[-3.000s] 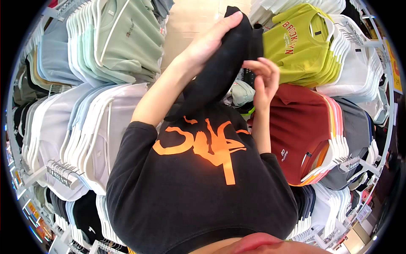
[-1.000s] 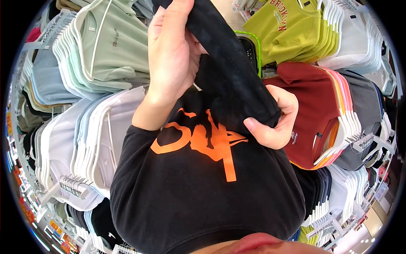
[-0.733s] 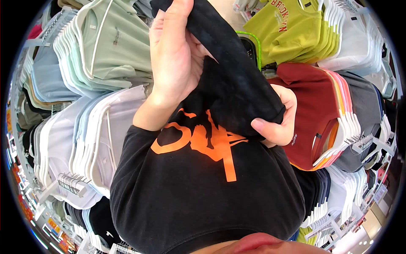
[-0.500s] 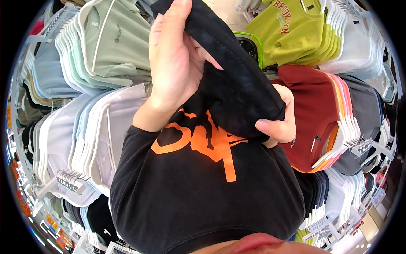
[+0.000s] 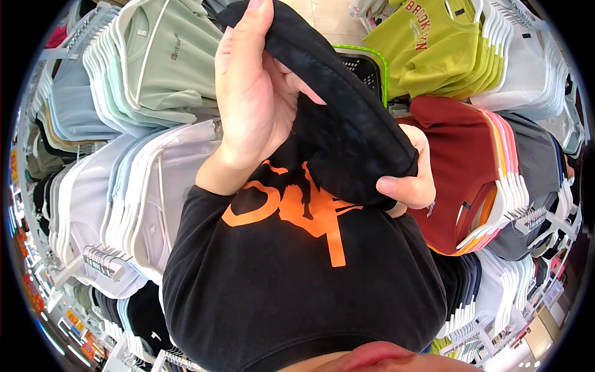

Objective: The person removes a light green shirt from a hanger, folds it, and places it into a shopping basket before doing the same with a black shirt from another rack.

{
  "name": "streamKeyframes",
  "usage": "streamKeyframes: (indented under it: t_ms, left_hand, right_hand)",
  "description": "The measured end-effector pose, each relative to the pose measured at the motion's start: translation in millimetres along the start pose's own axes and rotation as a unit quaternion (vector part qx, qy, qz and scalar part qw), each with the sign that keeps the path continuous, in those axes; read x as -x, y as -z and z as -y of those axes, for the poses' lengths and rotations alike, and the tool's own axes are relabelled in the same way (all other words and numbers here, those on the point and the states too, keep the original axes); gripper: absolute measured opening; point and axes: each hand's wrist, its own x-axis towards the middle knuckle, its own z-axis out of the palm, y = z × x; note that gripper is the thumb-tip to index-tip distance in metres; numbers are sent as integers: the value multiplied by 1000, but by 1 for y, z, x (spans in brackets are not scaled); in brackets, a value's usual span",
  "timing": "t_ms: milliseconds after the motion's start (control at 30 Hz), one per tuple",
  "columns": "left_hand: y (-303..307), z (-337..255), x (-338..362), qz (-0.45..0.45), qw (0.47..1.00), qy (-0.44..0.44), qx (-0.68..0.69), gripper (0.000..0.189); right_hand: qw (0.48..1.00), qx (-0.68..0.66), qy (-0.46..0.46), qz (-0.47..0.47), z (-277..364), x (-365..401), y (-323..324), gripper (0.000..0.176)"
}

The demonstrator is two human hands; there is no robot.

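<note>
A black piece of fabric with a stitched, folded edge (image 5: 347,105) is stretched between my two hands, in front of my chest. My left hand (image 5: 251,93) grips its upper left end, thumb pointing up along the cloth and palm partly facing the view. At the lower right corner, my right hand (image 5: 412,173) pinches it, with the thumb on top and the other fingers mostly hidden behind. The cloth covers part of the orange print (image 5: 310,214) on the black T-shirt (image 5: 297,291) I wear.
Hanging racks surround me. Pale green shirts (image 5: 170,59) and white shirts (image 5: 192,167) hang at left. Lime-green shirts (image 5: 427,53) and dark red shirts (image 5: 449,161) hang at right. Beyond the cloth, a black basket with a bright green rim (image 5: 385,77) is partly visible.
Both hands keep their hold on the black fabric, and its upper end has shifted slightly left. More of the green-rimmed basket shows behind it.
</note>
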Motion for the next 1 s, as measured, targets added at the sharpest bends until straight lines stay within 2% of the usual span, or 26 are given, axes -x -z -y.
streamKeyframes:
  t_ms: [333, 433, 533, 633, 667, 800, 833, 933, 1000]
  left_hand:
    - [6, 3, 0, -21, 999, -31, 5, 26]
    - [16, 9, -1, -102, 994, -32, 23, 24]
    - [12, 9, -2, -174, 982, 8, 72, 25]
    - [4, 9, -5, -229, 972, 18, 48, 21]
    - [10, 9, -5, -197, 979, 7, 60, 22]
    - [46, 13, -4, -60, 994, -32, 84, 28]
    - [49, 12, -4, -24, 995, -42, 85, 29]
    - [29, 14, -4, -173, 981, -90, -8, 32]
    - [23, 13, -5, -187, 977, -102, -23, 31]
  right_hand:
    - [995, 92, 14, 23, 2, -2, -2, 10]
    - [995, 99, 8, 17, 0, -5, -4, 8]
    - [991, 131, 23, 10, -4, -8, -6, 7]
    - [985, 165, 32, 23, -4, -9, -1, 8]
    - [983, 176, 34, 30, -4, -9, 1, 9]
    - [963, 256, 61, -62, -6, -7, -2, 26]
    - [961, 262, 63, -59, -6, -8, 1, 23]
    - [953, 286, 77, -63, -4, -8, 9, 17]
    - [950, 294, 88, -62, -5, -7, 12, 16]
